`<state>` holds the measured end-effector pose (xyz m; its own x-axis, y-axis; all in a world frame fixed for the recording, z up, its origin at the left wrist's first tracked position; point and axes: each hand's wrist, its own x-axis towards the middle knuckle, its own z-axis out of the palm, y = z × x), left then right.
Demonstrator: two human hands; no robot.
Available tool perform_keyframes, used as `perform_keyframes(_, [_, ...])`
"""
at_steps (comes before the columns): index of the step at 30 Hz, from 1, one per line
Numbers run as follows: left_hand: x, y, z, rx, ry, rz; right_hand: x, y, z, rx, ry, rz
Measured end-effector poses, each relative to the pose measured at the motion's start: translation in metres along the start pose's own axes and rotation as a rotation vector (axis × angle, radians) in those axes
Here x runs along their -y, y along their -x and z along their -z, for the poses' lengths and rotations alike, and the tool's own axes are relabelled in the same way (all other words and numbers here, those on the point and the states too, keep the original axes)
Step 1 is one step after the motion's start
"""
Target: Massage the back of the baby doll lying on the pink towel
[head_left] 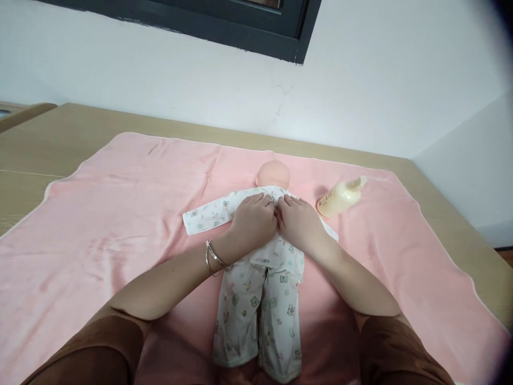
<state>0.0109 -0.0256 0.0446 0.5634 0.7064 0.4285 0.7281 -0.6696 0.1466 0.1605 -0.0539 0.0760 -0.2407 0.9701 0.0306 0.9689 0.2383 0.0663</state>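
Note:
A baby doll point(274, 175) lies on its back on a pink blanket point(152, 187), its bald head toward the wall. It is dressed in a white patterned top point(210, 215) and matching trousers point(240, 315). My left hand point(255, 220) and my right hand point(298, 219) meet at the chest of the top, just below the neck. Both hands have their fingers bent and pressed together on the front of the top. The fingertips and the exact bit of cloth between them are partly hidden. A silver bangle point(214, 258) circles my left wrist.
A cream-coloured bottle point(340, 197) lies tilted on the blanket, right of the doll. Under the blanket is a wooden table point(94, 118), its far edge against a white wall point(180, 80). A dark window frame point(240, 24) is set into the wall above.

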Motion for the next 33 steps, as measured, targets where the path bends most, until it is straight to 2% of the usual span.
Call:
perform_keyframes(2, [-0.005, 0.002, 0.005, 0.006, 0.008, -0.024, 0.003, 0.006, 0.001, 0.001, 0.019, 0.042])
perform_keyframes(4, [-0.005, 0.001, 0.009, 0.040, 0.037, 0.024, 0.004, 0.009, 0.002, 0.003, 0.026, 0.044])
perform_keyframes(7, [0.000, -0.004, 0.013, 0.095, 0.063, 0.154, 0.000, 0.004, 0.003, 0.005, 0.023, -0.023])
perform_keyframes(10, [0.010, -0.009, 0.006, 0.071, 0.044, 0.217, -0.006, -0.006, 0.002, 0.034, 0.006, -0.120])
perform_keyframes(15, [0.025, -0.013, -0.018, -0.004, 0.050, 0.236, -0.013, -0.019, -0.002, 0.071, -0.057, -0.171])
perform_keyframes(18, [0.027, -0.013, -0.025, -0.010, 0.063, 0.242, -0.012, -0.020, -0.006, 0.061, -0.027, -0.157])
perform_keyframes(33, [0.024, -0.012, -0.025, -0.020, 0.050, 0.234, -0.011, -0.020, -0.011, 0.027, 0.031, -0.139])
